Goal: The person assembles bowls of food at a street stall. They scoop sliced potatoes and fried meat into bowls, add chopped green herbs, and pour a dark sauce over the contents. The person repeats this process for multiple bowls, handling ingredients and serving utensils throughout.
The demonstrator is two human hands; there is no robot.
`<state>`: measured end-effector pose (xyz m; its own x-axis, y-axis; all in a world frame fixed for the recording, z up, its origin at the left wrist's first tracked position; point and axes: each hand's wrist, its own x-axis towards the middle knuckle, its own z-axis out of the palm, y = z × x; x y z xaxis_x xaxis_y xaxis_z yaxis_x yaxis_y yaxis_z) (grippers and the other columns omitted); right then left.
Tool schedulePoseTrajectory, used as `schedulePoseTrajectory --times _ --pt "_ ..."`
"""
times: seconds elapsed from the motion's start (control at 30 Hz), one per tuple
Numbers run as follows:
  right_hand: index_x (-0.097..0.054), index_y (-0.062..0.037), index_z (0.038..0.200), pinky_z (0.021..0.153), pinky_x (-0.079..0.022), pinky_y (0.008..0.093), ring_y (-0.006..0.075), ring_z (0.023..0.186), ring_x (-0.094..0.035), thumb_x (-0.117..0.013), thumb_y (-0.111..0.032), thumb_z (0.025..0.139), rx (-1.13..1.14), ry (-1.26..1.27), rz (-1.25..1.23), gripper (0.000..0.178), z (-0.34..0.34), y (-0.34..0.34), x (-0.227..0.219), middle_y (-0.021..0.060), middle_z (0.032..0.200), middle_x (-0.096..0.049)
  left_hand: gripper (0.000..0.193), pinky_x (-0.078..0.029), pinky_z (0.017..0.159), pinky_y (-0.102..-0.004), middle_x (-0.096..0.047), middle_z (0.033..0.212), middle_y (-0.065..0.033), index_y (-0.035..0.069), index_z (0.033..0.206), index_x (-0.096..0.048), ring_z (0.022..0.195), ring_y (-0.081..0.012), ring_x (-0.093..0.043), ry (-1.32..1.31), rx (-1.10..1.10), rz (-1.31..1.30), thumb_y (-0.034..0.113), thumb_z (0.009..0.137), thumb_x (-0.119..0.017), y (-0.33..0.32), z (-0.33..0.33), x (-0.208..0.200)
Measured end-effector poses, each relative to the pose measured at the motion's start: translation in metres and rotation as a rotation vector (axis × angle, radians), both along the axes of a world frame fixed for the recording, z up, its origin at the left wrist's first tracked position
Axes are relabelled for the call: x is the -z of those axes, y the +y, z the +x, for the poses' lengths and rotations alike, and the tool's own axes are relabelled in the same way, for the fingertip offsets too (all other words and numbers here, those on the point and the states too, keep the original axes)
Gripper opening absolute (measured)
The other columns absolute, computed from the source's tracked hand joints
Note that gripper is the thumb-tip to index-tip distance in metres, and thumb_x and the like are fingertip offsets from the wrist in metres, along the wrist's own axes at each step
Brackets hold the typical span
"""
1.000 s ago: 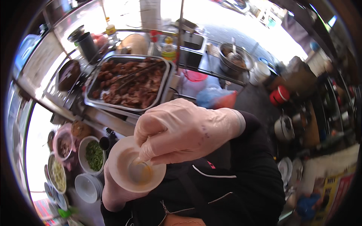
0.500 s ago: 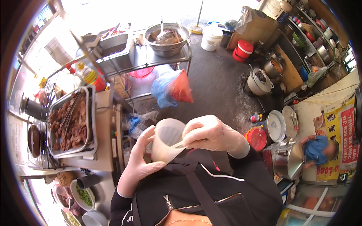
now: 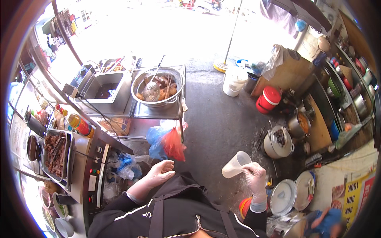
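Observation:
My right hand, in a translucent glove, grips a translucent plastic jug by its side. The jug tilts, its wide mouth toward the upper right and its brownish base toward the lower left. My left hand, also gloved, is raised in front of my body, fingers loosely bent and thumb apart, with nothing in it. Beyond that hand hang a blue bag and a red plastic bag from the metal cart. The thin pale stick seen earlier in my right hand cannot be made out now.
On the cart rests a basin of fried food with a skimmer, beside a fryer. At left lies a tray of cooked meat. Pots and a red bucket stand right. A child is at lower right.
My hands have moved apart. The left has let go of the jug, while the right has carried it to the right. The view has tilted up toward the bright street.

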<state>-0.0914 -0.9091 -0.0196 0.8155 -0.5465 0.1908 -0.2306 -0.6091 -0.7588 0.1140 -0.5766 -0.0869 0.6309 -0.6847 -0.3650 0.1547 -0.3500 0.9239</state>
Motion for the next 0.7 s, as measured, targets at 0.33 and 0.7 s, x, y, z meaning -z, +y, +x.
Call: schedulePoseTrajectory --times 0.33,0.7 --pt "-0.071 -0.0053 0.086 0.075 -0.052 0.0411 0.0324 0.085 -0.067 -0.071 -0.012 0.079 0.213 0.175 -0.244 0.010 0.107 -0.212 0.149 0.0146 0.086 -0.069 0.042 -0.052 0.093 -0.0361 -0.066 0.119 -0.0160 0.000 0.123 -0.057 0.108 -0.0207 -0.064 -0.105 0.253 0.257 0.019 0.087 -0.070 -0.157 0.130 0.125" --pt "-0.074 -0.0048 0.090 0.075 -0.054 0.0359 0.0269 0.082 -0.071 -0.072 -0.017 0.082 0.356 0.252 0.044 0.015 0.341 -0.433 0.258 0.0148 0.087 -0.072 0.043 -0.054 0.080 -0.0353 -0.071 0.098 -0.0117 0.001 0.119 -0.060 0.089 -0.0219 -0.069 -0.168 -0.081 0.458 0.025 0.085 -0.072 -0.268 0.233 0.129"
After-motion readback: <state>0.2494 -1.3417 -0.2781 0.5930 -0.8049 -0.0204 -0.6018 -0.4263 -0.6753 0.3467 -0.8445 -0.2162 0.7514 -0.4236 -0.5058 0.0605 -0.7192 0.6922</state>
